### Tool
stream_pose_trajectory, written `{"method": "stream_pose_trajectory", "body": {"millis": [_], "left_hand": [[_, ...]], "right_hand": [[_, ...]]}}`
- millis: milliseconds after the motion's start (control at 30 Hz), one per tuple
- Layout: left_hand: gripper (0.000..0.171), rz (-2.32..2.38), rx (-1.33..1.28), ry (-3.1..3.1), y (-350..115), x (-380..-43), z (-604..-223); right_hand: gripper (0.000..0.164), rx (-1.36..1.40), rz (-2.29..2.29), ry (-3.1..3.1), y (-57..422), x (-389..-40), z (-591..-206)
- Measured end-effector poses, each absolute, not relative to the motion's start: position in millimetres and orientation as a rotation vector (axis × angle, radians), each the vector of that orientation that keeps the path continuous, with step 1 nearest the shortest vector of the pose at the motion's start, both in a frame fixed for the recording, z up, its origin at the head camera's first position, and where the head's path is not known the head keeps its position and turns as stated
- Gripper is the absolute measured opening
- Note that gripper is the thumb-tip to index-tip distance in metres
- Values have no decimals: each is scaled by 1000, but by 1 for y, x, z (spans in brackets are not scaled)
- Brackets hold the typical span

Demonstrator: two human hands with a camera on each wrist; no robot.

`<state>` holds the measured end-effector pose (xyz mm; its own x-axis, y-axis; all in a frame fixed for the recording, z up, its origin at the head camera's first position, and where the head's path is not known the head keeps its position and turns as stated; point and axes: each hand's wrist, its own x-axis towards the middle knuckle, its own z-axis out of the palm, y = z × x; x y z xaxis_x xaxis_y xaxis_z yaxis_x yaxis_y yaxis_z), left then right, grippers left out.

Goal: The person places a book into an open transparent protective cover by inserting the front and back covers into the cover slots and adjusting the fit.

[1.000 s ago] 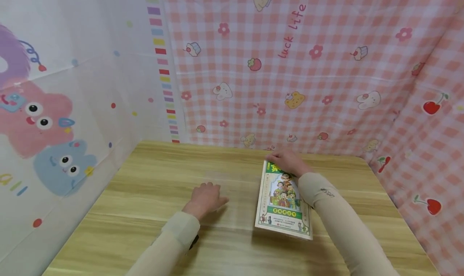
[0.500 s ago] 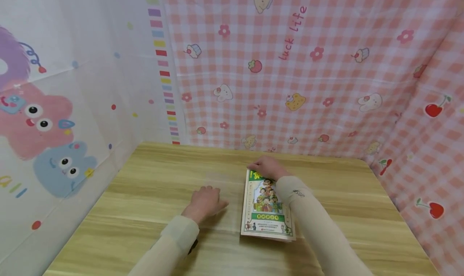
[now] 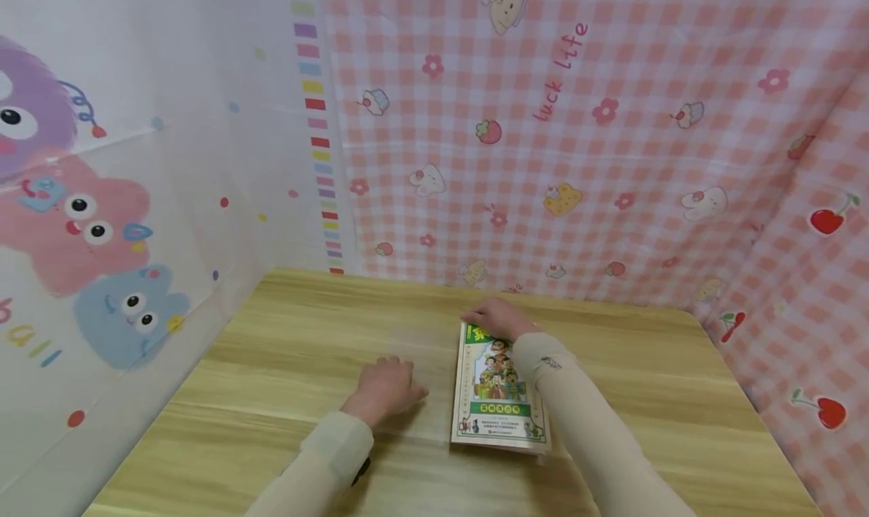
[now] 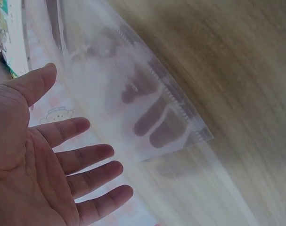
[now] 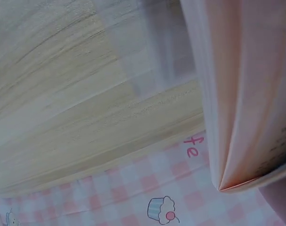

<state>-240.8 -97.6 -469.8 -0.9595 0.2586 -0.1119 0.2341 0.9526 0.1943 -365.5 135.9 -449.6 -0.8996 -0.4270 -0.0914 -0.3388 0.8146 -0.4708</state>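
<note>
My right hand [image 3: 500, 317] grips the far end of a thin paperback book [image 3: 498, 396], its cream and green cover with cartoon figures facing up. The near end of the book is a little raised, and its page edges [image 5: 241, 94] fill the right side of the right wrist view. To the left of the book, my left hand [image 3: 383, 389] is held with fingers spread and holds nothing. A clear plastic sleeve [image 4: 128, 94] with a toothed seam lies on the table by the left fingertips. It shows only faintly in the head view.
The wood-grain table [image 3: 285, 336] reaches back to a pink checked cloth [image 3: 434, 147] hung behind it. More checked cloth closes off the right side. A white cloth [image 3: 183, 185] with cartoon creatures hangs on the left.
My right hand has brought the book left and lower, closer to my left hand, and over the last half second it is nearly still. The left hand has barely moved. The head view has shifted slightly.
</note>
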Motion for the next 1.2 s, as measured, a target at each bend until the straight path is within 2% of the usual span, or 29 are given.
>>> {"method": "stream_pose_trajectory", "body": {"millis": [200,567,867,1200], "left_hand": [[54,261,388,2970,-94,-238,-471],[56,237,390,2943,-90,-237,-472],[85,287,438,2821,-90,-226,-477],[88,339,382,2798,-87,-225,-478]], "right_hand": [[34,-626,-502,2872,139,-364,-465],[44,-610,-381,2856,144,-353,-470],[48,-547,-434,2830,147,-346,-482],[41,-585,-375,2844,147,-345,-481]]}}
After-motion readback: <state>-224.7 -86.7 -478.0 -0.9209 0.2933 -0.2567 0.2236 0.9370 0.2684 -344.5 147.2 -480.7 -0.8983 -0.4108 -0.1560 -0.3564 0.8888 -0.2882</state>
